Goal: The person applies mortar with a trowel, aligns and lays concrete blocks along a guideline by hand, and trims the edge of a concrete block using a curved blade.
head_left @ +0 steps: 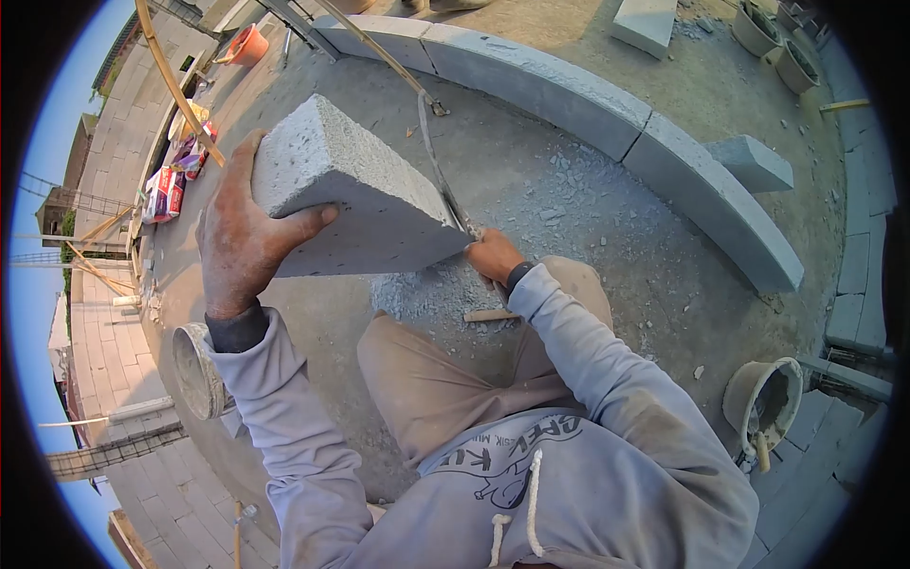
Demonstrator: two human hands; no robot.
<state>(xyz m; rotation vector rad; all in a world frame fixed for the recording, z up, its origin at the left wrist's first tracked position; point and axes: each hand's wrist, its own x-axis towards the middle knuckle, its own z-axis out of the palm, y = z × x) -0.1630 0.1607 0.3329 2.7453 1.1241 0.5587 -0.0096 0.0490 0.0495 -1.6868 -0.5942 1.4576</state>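
Observation:
A large pale grey block (379, 213) is held up and tilted in front of me, over the floor. My left hand (248, 228) grips its left end, thumb on the near face and fingers around the far side. My right hand (493, 258) is closed at the block's right end, around the lower part of a long thin curved tool (438, 171). The tool runs up past the block's right edge. Pale rubble (427, 294) lies under the block, with a short wooden stick (490, 315) beside it.
A curved row of blocks (540, 85) crosses beyond me. Loose blocks (749, 161) lie behind it. Buckets stand at my left (196, 370) and right (761, 403). An orange bucket (248, 45) and bags (164, 194) are at upper left.

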